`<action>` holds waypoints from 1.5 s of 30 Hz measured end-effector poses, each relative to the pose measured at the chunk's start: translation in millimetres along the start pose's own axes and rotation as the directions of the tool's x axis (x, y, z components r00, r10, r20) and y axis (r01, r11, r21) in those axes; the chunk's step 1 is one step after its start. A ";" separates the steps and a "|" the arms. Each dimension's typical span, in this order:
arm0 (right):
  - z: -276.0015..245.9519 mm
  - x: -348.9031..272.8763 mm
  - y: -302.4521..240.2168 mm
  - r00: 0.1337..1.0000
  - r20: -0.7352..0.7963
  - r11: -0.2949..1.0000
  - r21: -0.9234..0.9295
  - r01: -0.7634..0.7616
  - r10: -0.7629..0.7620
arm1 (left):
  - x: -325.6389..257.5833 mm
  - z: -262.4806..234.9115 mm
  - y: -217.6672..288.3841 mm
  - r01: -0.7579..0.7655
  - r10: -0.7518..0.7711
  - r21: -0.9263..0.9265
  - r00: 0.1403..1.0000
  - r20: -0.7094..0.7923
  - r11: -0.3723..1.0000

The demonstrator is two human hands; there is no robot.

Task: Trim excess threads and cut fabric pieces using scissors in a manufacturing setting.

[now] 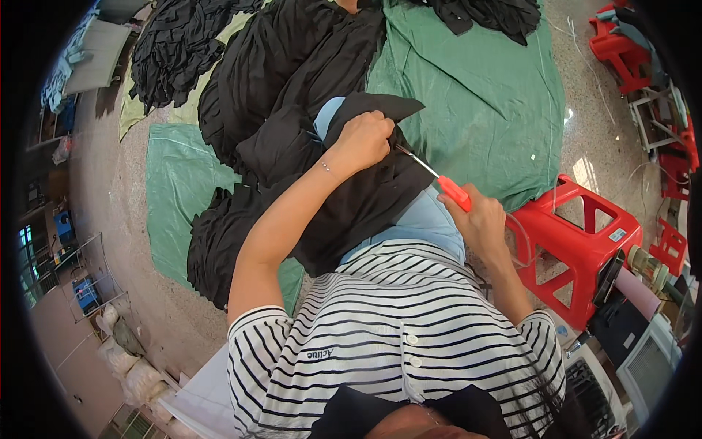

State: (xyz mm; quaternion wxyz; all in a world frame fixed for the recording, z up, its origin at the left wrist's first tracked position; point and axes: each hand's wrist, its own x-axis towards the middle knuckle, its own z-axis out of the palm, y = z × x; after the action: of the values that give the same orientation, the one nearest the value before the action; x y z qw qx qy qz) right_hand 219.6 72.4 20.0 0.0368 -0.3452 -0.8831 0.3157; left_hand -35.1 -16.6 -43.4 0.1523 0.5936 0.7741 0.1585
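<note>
My left hand (364, 139) is closed on a fold of black fabric (387, 107), which it holds up over my lap. A light blue piece (328, 117) shows beside that fold, left of my fingers. My right hand (479, 219) grips a red-handled tool (455, 193) with a thin metal shaft. Its tip points up and left at the black cloth, just right of my left hand; whether it touches the cloth, I cannot tell. More of the black fabric drapes across my legs, partly covering light blue trousers (424, 223).
Heaps of black cloth (292, 66) lie ahead on green sheeting (475, 95). Another black pile (179, 51) rests at the far left. A red plastic stool (578, 241) stands close by my right arm. White sacks (139, 377) sit at the lower left.
</note>
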 end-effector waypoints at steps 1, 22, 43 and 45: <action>0.8 0.6 0.9 1.000 0.009 1.000 -0.016 -0.007 0.007 | -0.3 0.7 -0.2 -0.003 0.003 0.008 1.000 -0.009 1.000; -25.9 -60.2 -3.9 0.996 0.086 0.998 -0.046 -0.033 0.037 | 19.0 -5.7 26.8 0.156 0.001 -0.277 0.870 0.493 0.948; -30.2 -52.4 23.2 0.989 -0.110 0.989 -0.098 -0.113 0.102 | 26.1 11.1 54.7 0.127 -0.079 -0.064 0.863 0.498 0.990; -31.6 -53.4 23.5 0.988 -0.125 0.989 -0.105 -0.109 0.096 | 25.0 21.3 50.2 0.193 -0.121 -0.109 0.875 0.469 0.975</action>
State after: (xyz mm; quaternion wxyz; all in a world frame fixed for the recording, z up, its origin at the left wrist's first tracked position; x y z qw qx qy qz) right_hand 282.9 68.7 39.7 0.0540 -0.4099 -0.8766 0.2463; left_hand 11.4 21.3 -42.5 0.3883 0.5358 0.7474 0.0592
